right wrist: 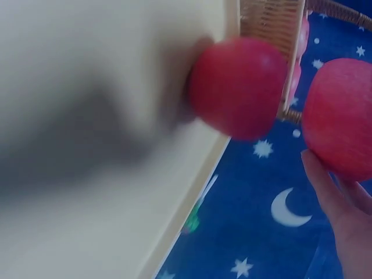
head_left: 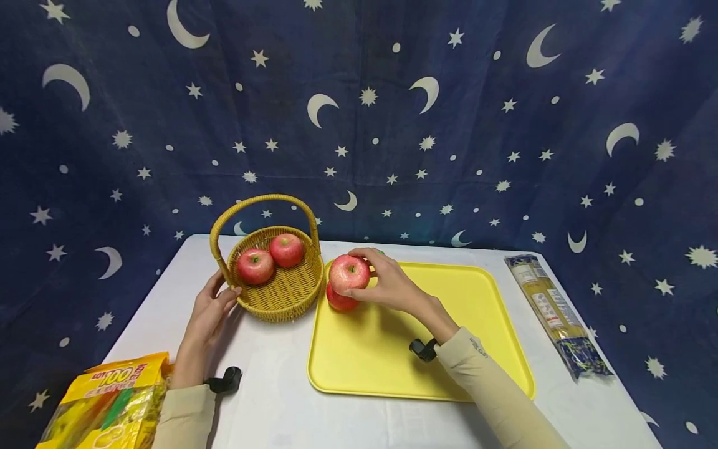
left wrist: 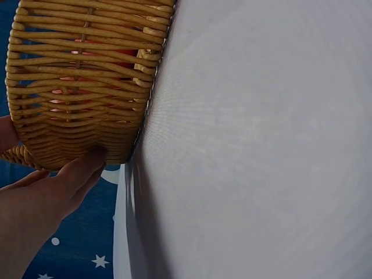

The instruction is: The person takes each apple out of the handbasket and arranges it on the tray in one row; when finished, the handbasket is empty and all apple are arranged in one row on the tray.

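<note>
My right hand (head_left: 395, 285) holds a red apple (head_left: 349, 275) between thumb and fingers above the tray's left part. Below it, a second apple (head_left: 341, 302) rests on the yellow tray (head_left: 415, 349); the right wrist view shows this lower apple (right wrist: 238, 88) apart from the held one (right wrist: 343, 119). Two more apples (head_left: 255, 266) (head_left: 287, 250) lie in the wicker basket (head_left: 288, 293), whose handle stands up. At the basket's left side my left hand (head_left: 209, 315) grips the rim with thumb and fingers; in the left wrist view its fingers (left wrist: 87, 165) touch the woven wall (left wrist: 87, 110).
A yellow snack bag (head_left: 106, 399) lies at the table's front left. On the right side of the white table (head_left: 269, 386) is a long clear-and-blue packet (head_left: 555, 315). Behind the table hangs a dark blue cloth (head_left: 370, 125) with moons and stars.
</note>
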Demonstrator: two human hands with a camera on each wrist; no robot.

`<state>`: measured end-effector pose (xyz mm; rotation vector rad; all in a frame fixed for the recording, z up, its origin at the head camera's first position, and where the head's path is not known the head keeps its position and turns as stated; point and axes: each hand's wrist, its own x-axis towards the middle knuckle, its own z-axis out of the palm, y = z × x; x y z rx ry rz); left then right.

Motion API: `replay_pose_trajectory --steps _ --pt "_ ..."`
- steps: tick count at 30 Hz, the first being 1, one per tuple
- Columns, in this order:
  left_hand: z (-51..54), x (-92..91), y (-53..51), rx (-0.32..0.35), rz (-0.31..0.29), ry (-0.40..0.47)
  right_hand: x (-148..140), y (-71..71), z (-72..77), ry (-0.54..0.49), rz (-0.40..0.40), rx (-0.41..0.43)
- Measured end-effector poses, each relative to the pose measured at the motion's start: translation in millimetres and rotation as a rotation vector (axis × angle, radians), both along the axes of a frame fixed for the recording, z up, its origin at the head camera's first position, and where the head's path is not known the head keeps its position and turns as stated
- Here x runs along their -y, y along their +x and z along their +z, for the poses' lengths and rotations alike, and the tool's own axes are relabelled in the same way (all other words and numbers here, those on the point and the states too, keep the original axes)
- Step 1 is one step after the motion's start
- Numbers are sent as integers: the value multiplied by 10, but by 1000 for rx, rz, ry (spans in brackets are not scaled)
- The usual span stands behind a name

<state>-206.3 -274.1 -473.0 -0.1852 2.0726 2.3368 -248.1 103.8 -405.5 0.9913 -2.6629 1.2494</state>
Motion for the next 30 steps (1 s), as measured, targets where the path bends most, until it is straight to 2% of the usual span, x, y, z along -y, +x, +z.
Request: replay_pose_trajectory --steps 6,14,21,30 --pt "1 15 4 -17 6 26 -232 32 -37 -2 -48 -1" --pt "13 34 2 3 8 9 -500 80 -121 22 -95 14" --pt "2 33 0 19 3 3 -704 98 -273 82 -143 80" --pt "4 7 -5 -7 -7 24 -874 119 -467 113 -184 143"
